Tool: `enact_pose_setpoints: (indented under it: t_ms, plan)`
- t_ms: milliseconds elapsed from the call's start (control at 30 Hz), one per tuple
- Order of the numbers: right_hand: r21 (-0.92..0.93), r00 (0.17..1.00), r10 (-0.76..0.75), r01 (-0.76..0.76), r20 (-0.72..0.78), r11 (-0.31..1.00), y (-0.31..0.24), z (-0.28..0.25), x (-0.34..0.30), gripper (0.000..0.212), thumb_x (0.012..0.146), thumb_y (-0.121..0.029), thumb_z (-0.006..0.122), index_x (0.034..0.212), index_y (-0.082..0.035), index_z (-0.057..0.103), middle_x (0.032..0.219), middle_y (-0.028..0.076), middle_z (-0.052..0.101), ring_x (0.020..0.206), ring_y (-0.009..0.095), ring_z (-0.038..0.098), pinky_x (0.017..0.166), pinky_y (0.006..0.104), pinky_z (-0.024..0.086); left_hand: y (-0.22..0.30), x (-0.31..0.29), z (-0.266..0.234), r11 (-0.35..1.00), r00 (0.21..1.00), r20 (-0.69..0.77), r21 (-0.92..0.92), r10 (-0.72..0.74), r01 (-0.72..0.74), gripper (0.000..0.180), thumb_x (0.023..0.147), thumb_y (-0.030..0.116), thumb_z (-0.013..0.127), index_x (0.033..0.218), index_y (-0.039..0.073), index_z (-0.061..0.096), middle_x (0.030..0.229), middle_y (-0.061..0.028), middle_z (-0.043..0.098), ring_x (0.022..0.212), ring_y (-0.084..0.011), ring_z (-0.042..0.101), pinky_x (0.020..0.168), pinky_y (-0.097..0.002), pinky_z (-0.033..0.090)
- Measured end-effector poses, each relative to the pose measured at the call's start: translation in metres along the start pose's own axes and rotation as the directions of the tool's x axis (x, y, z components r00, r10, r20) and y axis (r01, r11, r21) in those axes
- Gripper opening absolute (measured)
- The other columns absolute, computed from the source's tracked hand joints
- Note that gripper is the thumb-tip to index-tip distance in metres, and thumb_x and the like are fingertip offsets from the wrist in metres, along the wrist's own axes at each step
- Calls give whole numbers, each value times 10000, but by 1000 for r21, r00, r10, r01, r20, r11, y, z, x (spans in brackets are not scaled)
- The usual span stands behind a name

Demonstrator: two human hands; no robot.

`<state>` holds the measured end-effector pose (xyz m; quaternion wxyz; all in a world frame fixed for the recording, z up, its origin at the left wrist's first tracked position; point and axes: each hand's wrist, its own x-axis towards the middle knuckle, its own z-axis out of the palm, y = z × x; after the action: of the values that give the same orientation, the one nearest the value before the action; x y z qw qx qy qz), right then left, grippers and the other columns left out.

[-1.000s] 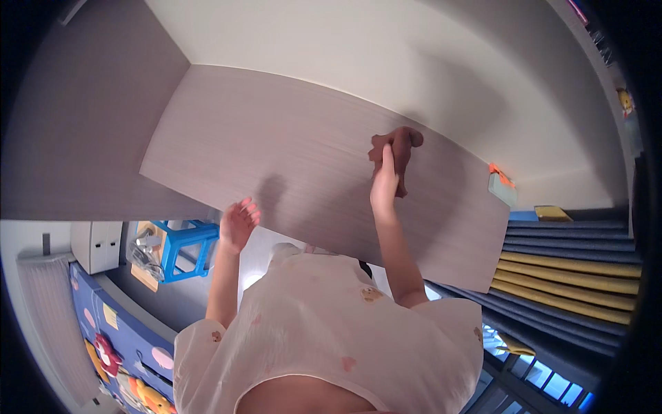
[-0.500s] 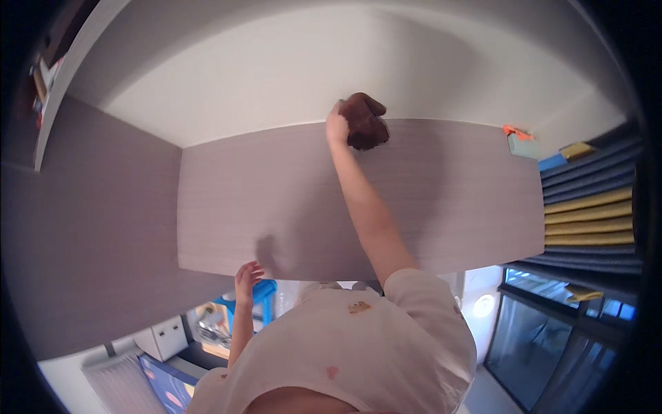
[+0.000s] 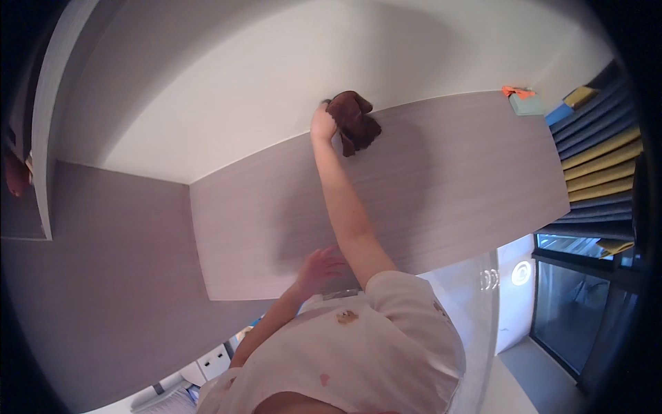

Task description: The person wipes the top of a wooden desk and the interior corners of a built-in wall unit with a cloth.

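Dark brown cloth (image 3: 355, 121) hangs bunched from my right hand (image 3: 323, 124), whose fingers are closed on it. The cloth lies at the far edge of the grey-brown wood-grain surface (image 3: 469, 159), against the pale wall (image 3: 241, 103). My right arm stretches across the surface, and the fingertips are partly hidden by the cloth. In front of my chest, my left hand (image 3: 321, 270) is lifted near the surface's front edge, somewhat blurred. Its fingers are apart and it holds nothing.
A pale green box (image 3: 527, 104) with an orange item (image 3: 517, 91) on it sits in the far right corner. Blue-and-yellow curtains (image 3: 600, 162) hang at the right beside a window (image 3: 572, 317). A grey side panel (image 3: 124, 255) borders the left, below a shelf edge (image 3: 48, 131).
My right hand has shifted a little left along the wall edge with the cloth. My left hand has moved right, in front of my chest. The whole view has tilted.
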<state>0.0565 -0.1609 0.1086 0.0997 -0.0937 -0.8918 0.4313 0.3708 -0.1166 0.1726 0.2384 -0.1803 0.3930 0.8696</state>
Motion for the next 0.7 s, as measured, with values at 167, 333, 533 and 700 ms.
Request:
enact_pose_setpoints:
  t_ms: [167,333,533,700]
  plan:
    - [-122,832,-123,66,-542,990,8,19,12,142,681,-85,381,644,-7,495,643,170,514,599,287,516,464,368,419,12,13,56,977,995,-23,-194,-97,91,447,758,395,308,1071,78,347,1029,-65,431,925,-196,423,783,-346,320]
    - [20,994,100,-99,-37,995,-19,-45,5,132,674,-80,400,650,-11,511,574,132,532,466,260,523,402,346,428,14,-6,61,936,970,-186,-343,-156,85,409,755,369,325,1061,101,359,1035,-42,429,907,-187,430,776,-344,321]
    - [465,945,239,-113,-223,878,-6,-33,-10,216,658,-64,396,814,35,509,816,247,491,779,353,470,660,387,391,-17,2,60,968,995,5,-234,-97,96,380,737,346,350,1003,81,404,998,-51,459,900,-191,433,790,-326,297]
    - [317,935,117,-6,-334,948,11,-7,4,169,654,-90,392,742,25,479,707,189,497,622,287,479,548,362,395,-24,3,74,979,989,-106,-186,-103,82,350,741,327,357,984,80,411,975,-63,471,909,-185,427,799,-330,284]
